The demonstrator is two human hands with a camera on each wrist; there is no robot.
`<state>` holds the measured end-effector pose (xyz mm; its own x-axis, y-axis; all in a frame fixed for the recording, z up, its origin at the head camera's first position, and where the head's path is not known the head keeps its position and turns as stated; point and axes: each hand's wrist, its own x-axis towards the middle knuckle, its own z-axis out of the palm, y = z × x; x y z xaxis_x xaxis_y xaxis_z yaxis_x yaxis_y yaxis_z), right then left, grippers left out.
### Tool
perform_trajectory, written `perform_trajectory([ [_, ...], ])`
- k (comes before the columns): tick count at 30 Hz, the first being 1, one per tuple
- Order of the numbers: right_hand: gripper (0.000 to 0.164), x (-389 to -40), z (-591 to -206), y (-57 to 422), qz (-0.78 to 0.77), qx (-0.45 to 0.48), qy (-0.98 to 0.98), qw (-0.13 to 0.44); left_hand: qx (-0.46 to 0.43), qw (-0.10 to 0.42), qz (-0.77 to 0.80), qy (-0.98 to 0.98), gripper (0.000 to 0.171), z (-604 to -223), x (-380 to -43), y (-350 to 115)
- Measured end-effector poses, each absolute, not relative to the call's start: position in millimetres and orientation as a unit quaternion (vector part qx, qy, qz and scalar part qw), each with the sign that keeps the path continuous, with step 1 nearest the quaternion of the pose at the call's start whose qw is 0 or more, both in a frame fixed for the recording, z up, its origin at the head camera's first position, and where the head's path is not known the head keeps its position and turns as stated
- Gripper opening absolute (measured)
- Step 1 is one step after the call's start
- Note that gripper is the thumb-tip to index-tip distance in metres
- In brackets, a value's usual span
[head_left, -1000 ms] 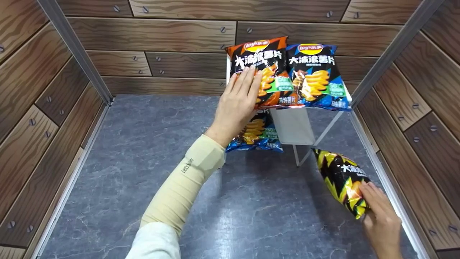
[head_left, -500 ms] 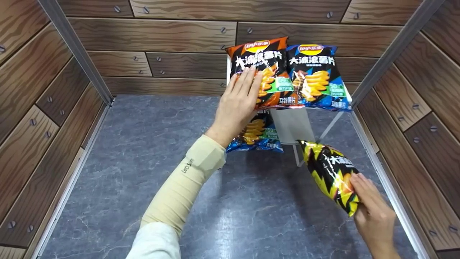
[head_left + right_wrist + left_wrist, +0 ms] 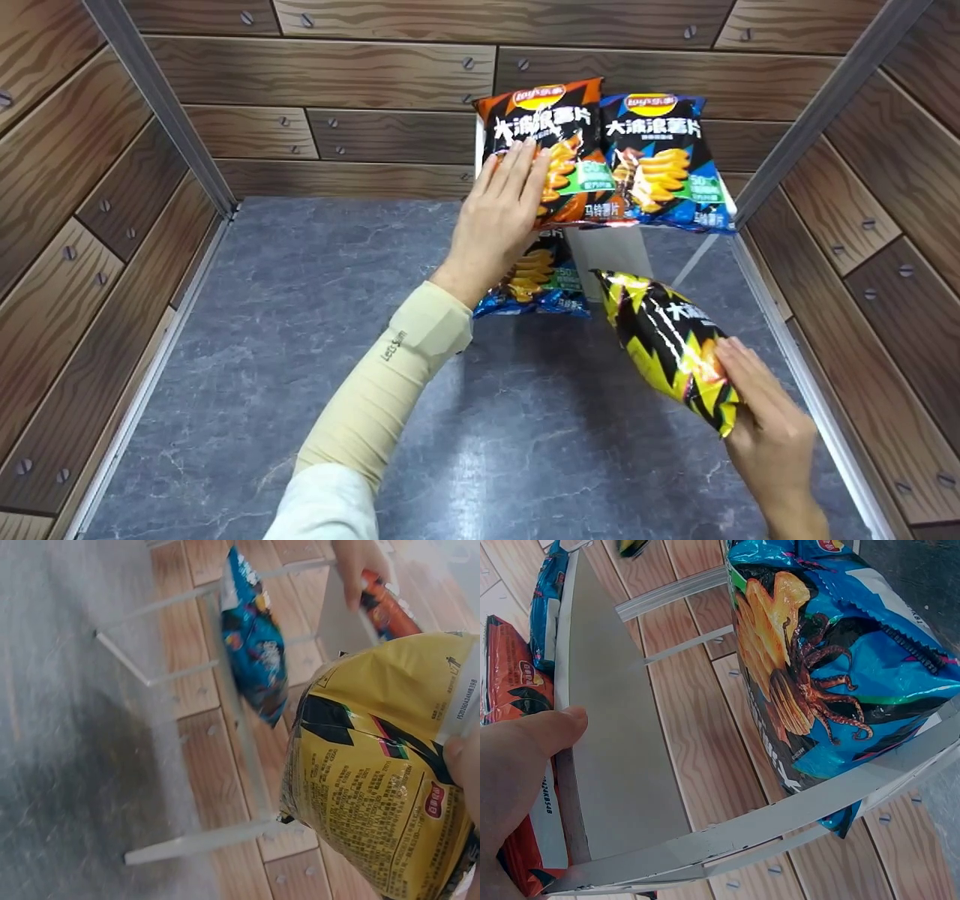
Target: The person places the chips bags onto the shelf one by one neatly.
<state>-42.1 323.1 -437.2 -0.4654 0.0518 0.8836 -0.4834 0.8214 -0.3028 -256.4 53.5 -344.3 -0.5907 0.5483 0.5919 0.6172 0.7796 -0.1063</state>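
Note:
My left hand (image 3: 501, 217) lies over an orange bag of chips (image 3: 592, 150) on the top board of a white rack. Its fingers are extended on the bag's front, while in the left wrist view its thumb (image 3: 562, 727) presses under the board (image 3: 622, 727), pinching bag and board together. Lower right in the head view, my right hand (image 3: 772, 427) grips the lower end of a yellow-and-black bag of chips (image 3: 667, 345), which tilts up toward the rack. The right wrist view shows that bag's printed yellow back (image 3: 360, 780), with the thumb on it.
A blue bag of chips (image 3: 652, 161) lies beside the orange one on the top board. Below, another blue bag (image 3: 825, 667) rests on the rack's lower level. Thin white rack legs (image 3: 202, 840) stand on the grey floor (image 3: 300, 300), between wood-patterned walls (image 3: 337, 71).
My right hand has carried the yellow-and-black bag left and up toward the rack, now overlapping its lower board in the head view. The left hand has stayed on the orange bag.

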Motion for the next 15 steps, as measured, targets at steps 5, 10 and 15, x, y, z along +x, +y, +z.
perform_trajectory([
  [5, 0.026, -48, -427, 316, 0.283, 0.135, -0.810, 0.495, -0.328, 0.311, -0.064, -0.889, 0.089, -345, -256, 53],
  [10, 0.027, -59, -419, 308, 0.276, 0.146, -0.800, 0.512, -0.329, 0.310, -0.066, -0.890, 0.087, -345, -257, 54],
  [15, 0.043, -73, -413, 300, 0.257, 0.154, -0.794, 0.528, -0.329, 0.310, -0.067, -0.889, 0.088, -344, -257, 54],
])
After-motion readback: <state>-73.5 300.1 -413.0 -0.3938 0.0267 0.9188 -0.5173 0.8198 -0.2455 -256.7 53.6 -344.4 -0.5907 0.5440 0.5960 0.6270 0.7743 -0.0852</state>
